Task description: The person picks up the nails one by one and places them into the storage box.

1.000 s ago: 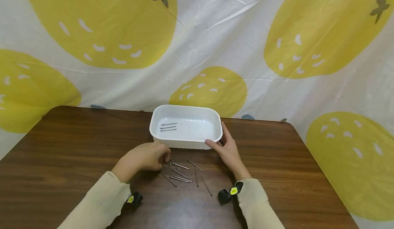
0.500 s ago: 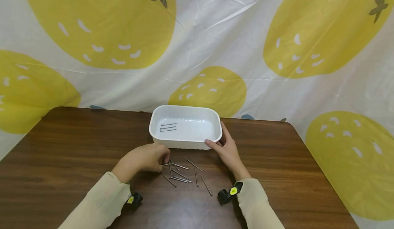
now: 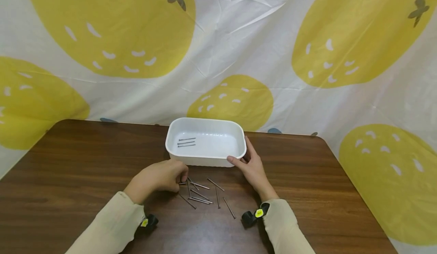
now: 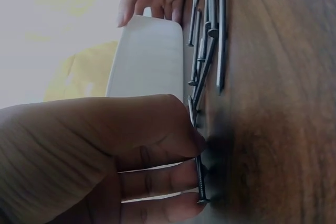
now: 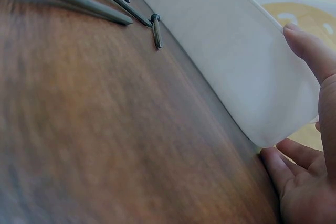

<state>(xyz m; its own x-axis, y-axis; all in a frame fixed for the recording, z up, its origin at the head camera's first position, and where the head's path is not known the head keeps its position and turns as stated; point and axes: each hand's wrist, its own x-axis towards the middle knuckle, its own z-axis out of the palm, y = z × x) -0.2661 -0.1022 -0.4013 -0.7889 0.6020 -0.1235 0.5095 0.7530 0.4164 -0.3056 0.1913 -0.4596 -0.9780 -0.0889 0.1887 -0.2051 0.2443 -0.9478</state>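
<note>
A white rectangular container stands on the table with three nails lying side by side at its left end. My right hand holds its right front corner, thumb on the rim and the other fingers low around the side. In front of the container my left hand is down at the tabletop, pinching a nail between thumb and fingers. The nail's head and pointed end show past the fingers in the left wrist view. Several loose nails are scattered just right of the left hand, some crossing one another.
The brown wooden table spreads out on both sides of the container. Behind its far edge hangs a white cloth with yellow fruit print. Each wrist carries a small black camera.
Both hands stay almost where they were. The head view shifts very slightly; the container and the loose nails keep their places.
</note>
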